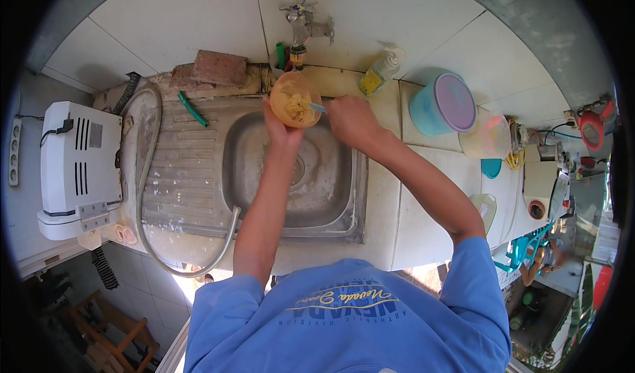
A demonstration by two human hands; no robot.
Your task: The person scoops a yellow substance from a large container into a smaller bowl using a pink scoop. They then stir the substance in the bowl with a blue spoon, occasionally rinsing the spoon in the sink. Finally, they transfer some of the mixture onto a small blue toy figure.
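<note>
Over the far part of the metal sink [241,174], just below the tap [301,29], my left hand [281,129] grips an orange bowl [284,90] by its left side and underside. Inside it lies a crumbly, pale yellow mass [296,108]. My right hand [350,120] is closed on a utensil with a pale blue-white end [316,107], which reaches over the bowl's right rim into the yellow mass. The rest of the utensil is hidden in my fist, so its exact kind is unclear.
Right of the sink stand a soap pump bottle [380,74], a blue tub with a purple lid [442,105] and a clear container [486,135]. Left are a grey hose [144,168], a green tube piece [192,110], a brick [220,67] and a white appliance [81,165].
</note>
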